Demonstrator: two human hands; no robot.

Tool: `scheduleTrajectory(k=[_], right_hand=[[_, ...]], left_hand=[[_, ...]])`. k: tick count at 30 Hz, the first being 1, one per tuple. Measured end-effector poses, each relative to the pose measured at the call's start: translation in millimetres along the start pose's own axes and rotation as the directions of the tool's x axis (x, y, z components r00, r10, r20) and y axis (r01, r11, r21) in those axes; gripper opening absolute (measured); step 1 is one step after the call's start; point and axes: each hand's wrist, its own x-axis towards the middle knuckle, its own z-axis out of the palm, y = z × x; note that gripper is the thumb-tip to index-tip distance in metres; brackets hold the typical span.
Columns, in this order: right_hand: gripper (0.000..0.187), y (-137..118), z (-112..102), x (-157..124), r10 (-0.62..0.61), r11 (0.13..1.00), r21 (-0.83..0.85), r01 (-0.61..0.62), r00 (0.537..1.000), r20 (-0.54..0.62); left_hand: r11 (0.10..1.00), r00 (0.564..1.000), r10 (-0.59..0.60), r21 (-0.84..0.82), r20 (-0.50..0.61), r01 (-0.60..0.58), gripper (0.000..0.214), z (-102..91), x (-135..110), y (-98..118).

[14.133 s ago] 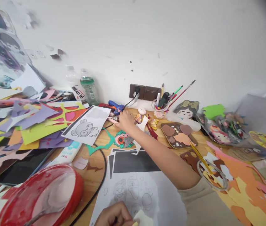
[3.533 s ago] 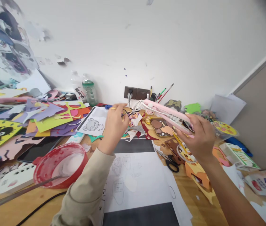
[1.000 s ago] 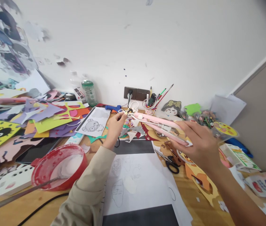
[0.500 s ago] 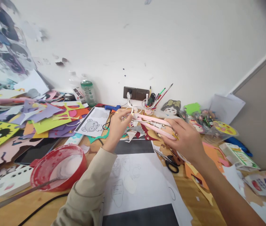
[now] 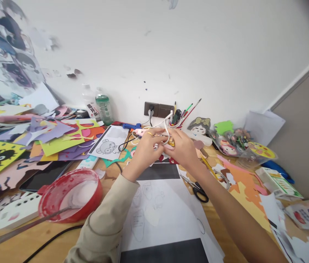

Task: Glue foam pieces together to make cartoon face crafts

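Note:
My left hand (image 5: 147, 149) and my right hand (image 5: 182, 148) meet over the middle of the desk, fingers curled around a pink hair straightener (image 5: 140, 132). Its one end pokes out beyond my left fingers; most of its body is hidden behind both hands. A white cord (image 5: 165, 126) rises in a loop between the hands and passes by my left fingertips. Whether those fingertips pinch the cord too, I cannot tell. Below the hands lies a sheet of white paper (image 5: 167, 204) with pencil outlines, and black-handled scissors (image 5: 199, 191) rest at its right side.
A red pot (image 5: 96, 197) with a long-handled utensil stands at left front. Colored paper scraps (image 5: 61, 142) pile up behind it, near two bottles (image 5: 103, 106). A wall socket (image 5: 158, 109), a pen holder (image 5: 176, 120) and a blue glue gun (image 5: 131, 126) are at the back.
My right hand has moved left, close against my left hand. The straightener has turned and shifted left, mostly behind my fingers. The white cord now loops up between the hands.

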Motion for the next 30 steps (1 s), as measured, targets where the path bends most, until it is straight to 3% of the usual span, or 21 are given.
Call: scheduleTrajectory(k=[4, 8, 14, 17, 23, 30], right_hand=[[0.063, -3, 5, 2, 0.037, 0.998, 0.044, -0.038, 0.999, 0.016], [0.046, -2, 8, 0, -0.068, 0.998, 0.010, 0.068, 0.996, 0.050], [0.036, -5, 13, -4, -0.062, 0.998, 0.027, 0.061, 0.998, 0.032], [0.036, -10, 13, -6, -0.075, 0.996, 0.048, 0.073, 0.997, 0.037], [0.039, -14, 9, -10, -0.080, 0.996, 0.026, 0.081, 0.996, -0.035], [0.049, -18, -7, -24, 0.083, 0.996, 0.016, -0.082, 0.992, -0.099]], left_hand=[[0.995, 0.998, 0.010, 0.098, 0.055, -0.015, 0.030, -2.2, 0, -3], [0.982, 0.997, 0.002, 0.187, 0.072, -0.015, 0.024, -7.5, 0, -6], [0.943, 0.994, -0.047, 0.334, 0.102, 0.011, 0.053, -11.3, -5, -20], [0.916, 0.990, -0.051, 0.400, 0.128, -0.004, 0.045, -7.1, -7, -27], [0.861, 0.995, -0.089, 0.506, 0.040, 0.057, 0.032, -4.1, -9, -30], [0.835, 0.989, -0.108, 0.530, -0.106, 0.148, 0.040, -12.6, -9, -28]])
